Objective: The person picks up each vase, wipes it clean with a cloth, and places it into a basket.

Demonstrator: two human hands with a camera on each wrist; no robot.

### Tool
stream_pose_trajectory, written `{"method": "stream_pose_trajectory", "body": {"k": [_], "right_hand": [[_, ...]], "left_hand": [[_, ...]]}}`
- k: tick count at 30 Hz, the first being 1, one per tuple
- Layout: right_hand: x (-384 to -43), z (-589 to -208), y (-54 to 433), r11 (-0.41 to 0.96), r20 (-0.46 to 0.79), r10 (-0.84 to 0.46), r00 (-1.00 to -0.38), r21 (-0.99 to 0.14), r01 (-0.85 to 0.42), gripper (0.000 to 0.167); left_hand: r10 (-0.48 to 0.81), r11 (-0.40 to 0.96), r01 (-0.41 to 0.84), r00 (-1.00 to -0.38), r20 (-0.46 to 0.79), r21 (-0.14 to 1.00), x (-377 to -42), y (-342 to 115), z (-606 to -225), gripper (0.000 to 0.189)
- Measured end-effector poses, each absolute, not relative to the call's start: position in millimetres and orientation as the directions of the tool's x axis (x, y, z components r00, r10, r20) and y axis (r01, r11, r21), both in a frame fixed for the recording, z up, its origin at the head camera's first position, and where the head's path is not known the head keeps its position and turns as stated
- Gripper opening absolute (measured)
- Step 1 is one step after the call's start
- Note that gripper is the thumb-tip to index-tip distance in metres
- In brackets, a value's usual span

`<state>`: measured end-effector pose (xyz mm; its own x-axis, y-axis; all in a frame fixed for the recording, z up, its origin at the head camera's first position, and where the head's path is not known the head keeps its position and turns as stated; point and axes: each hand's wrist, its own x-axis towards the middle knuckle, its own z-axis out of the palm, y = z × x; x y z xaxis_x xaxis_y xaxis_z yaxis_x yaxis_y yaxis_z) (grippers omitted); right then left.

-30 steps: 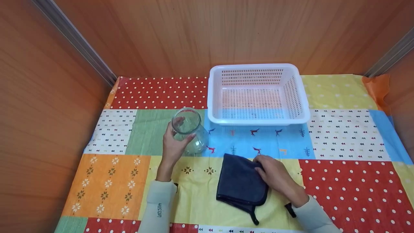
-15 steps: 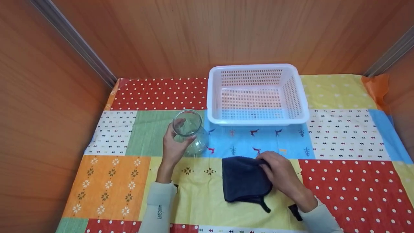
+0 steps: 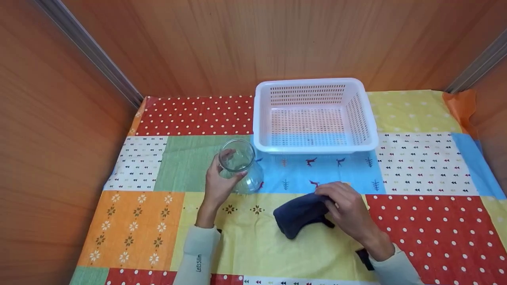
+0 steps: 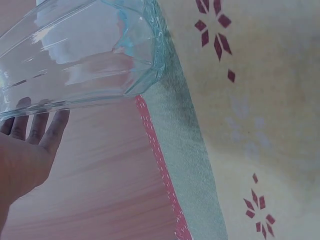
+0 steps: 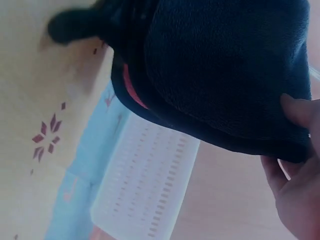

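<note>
Two bare hands in pale sleeves reach in from the near edge over a counter spread with a bright patchwork tablecloth (image 3: 237,245). Nearest is a dark navy, folded, fleecy fabric cloth (image 3: 297,213), its soft pile bordered by smooth edging, with a dark loop (image 5: 75,25) at one corner and a sliver of red along an edge in the right wrist view. The right hand (image 3: 348,209) pinches the cloth's upper right corner, thumb on one face and fingers behind, so the rest hangs to the left of that hand. A second ago the cloth showed as a broad, squarish panel; now it is foreshortened into a narrow, drooping fold. Farther off and to the left, the left hand (image 3: 220,184) grasps a clear, wide-mouthed glass jar (image 3: 251,180) around its neck; whether its base touches the tablecloth I cannot tell. The jar has shifted slightly right and nearer. Beyond both hands, a white, rectangular, perforated plastic basket (image 3: 317,149) sits where it was, before an orange-brown wood-grain panel (image 3: 198,47).
</note>
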<state>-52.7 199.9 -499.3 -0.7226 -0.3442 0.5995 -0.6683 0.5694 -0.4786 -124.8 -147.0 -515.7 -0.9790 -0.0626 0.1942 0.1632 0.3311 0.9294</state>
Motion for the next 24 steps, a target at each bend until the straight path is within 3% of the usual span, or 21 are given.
{"method": "stream_pose_trajectory", "body": {"k": [7, 11, 15, 24], "right_hand": [[-52, -495, 201, 0.525, 0.606, -0.319, -0.728, -0.527, -0.668, 0.034], [-53, -493, 200, 0.505, 0.649, -0.314, -0.693, -0.504, -0.701, 0.01], [-55, -493, 199, 0.496, 0.706, -0.304, -0.639, -0.455, -0.74, 0.032], [-58, -491, 193, 0.479, 0.767, -0.251, -0.59, -0.432, -0.764, 0.031]], "left_hand": [[-0.033, 0.335, 0.175, -0.98, 0.197, 0.926, -119, -138, -517, 0.073], [-0.016, 0.335, 0.155, -0.985, 0.17, 0.929, -116, -131, -516, 0.073], [0.006, 0.337, 0.156, -0.987, 0.163, 0.929, -113, -123, -516, 0.073], [0.043, 0.339, 0.194, -0.981, 0.19, 0.921, -105, -110, -517, 0.073]]}}
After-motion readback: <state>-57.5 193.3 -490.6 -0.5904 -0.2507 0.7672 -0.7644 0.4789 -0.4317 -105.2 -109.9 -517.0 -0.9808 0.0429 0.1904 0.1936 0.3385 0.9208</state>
